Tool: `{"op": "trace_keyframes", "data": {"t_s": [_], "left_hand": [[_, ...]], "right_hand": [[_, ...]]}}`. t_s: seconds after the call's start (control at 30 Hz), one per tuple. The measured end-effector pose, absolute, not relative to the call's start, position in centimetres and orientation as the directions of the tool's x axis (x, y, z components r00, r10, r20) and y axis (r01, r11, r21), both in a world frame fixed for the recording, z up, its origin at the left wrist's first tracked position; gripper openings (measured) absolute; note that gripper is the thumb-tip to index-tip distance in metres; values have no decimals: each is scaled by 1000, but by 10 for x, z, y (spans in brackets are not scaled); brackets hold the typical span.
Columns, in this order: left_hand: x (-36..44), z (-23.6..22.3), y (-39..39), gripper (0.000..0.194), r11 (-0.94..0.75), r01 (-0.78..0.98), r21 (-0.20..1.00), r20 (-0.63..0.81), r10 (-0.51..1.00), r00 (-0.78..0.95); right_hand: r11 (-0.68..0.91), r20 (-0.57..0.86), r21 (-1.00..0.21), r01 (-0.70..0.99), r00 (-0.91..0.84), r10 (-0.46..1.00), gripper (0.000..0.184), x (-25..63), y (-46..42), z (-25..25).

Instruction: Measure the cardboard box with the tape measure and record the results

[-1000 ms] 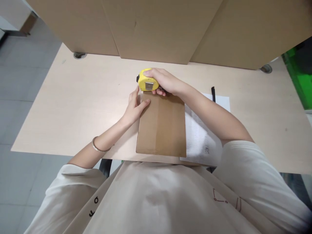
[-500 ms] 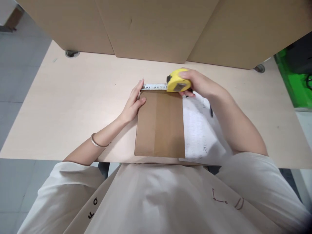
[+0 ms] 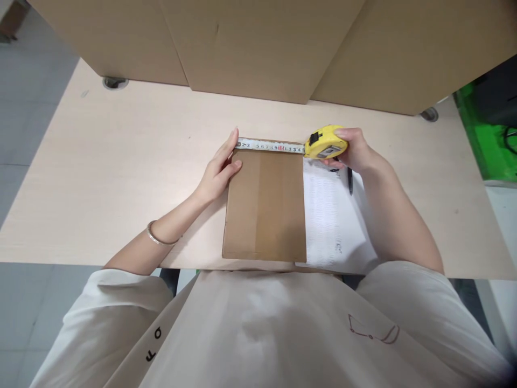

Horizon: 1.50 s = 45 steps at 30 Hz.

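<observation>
A small brown cardboard box (image 3: 264, 207) lies flat near the table's front edge. My left hand (image 3: 220, 172) grips its upper left corner, thumb on the top face and fingers along the side. Those fingertips meet the hooked end of a tape measure's blade (image 3: 269, 145), stretched along the box's far edge. In my right hand (image 3: 357, 151) is the yellow tape measure case (image 3: 326, 143), just beyond the box's upper right corner. Numbers show along the blade, with a red mark about its middle. Printed paper (image 3: 327, 215) lies right of the box, below my right hand.
On the paper, beside my right wrist, lies a black pen (image 3: 350, 181). Large cardboard panels (image 3: 250, 48) stand along the back of the pale table (image 3: 100, 161). Cable holes (image 3: 115, 83) sit at its back corners. Something green (image 3: 495, 156) stands beyond the right side.
My right hand has moved to the right with the tape measure case, and more blade is out, now spanning the box's width. My left hand has stayed at the corner.
</observation>
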<state>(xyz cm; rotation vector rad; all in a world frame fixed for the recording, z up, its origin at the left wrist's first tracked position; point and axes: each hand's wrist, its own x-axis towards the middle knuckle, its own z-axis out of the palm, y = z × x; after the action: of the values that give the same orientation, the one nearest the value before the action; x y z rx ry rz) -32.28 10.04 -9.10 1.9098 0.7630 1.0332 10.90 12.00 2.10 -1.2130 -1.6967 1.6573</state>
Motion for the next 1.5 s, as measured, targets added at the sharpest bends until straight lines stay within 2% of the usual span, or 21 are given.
{"op": "trace_keyframes", "data": {"t_s": [0.1,0.3,0.6,0.97,1.1,1.23,1.3,1.37,1.5], "left_hand": [[-322,-86,97,94,-508,144,849,392,789,473],[-320,-74,87,94,-515,209,831,389,807,443],[-322,-69,86,93,-523,268,809,384,816,432],[-323,-70,87,95,-529,259,809,379,804,459],[-321,-77,87,97,-522,218,825,392,805,445],[-321,-83,87,101,-483,191,854,377,830,411],[-321,-85,87,103,-472,190,861,367,835,410],[-318,-86,88,104,-462,194,866,357,840,408],[-308,-92,91,101,-474,168,864,388,840,379]], "right_hand": [[-126,-242,-958,257,-494,835,58,106,118,25],[-177,-292,-932,317,-365,884,44,86,97,51],[-199,-314,-922,333,-337,888,43,80,93,58],[-195,-329,-911,362,-355,875,51,78,94,64],[-129,-285,-907,401,-357,889,48,73,92,81],[40,-134,-935,353,-455,880,38,46,101,96],[76,-102,-937,340,-476,873,30,20,107,100],[50,-159,-917,395,-479,863,27,-12,112,102],[61,-241,-845,531,-480,844,40,-66,118,100]]}}
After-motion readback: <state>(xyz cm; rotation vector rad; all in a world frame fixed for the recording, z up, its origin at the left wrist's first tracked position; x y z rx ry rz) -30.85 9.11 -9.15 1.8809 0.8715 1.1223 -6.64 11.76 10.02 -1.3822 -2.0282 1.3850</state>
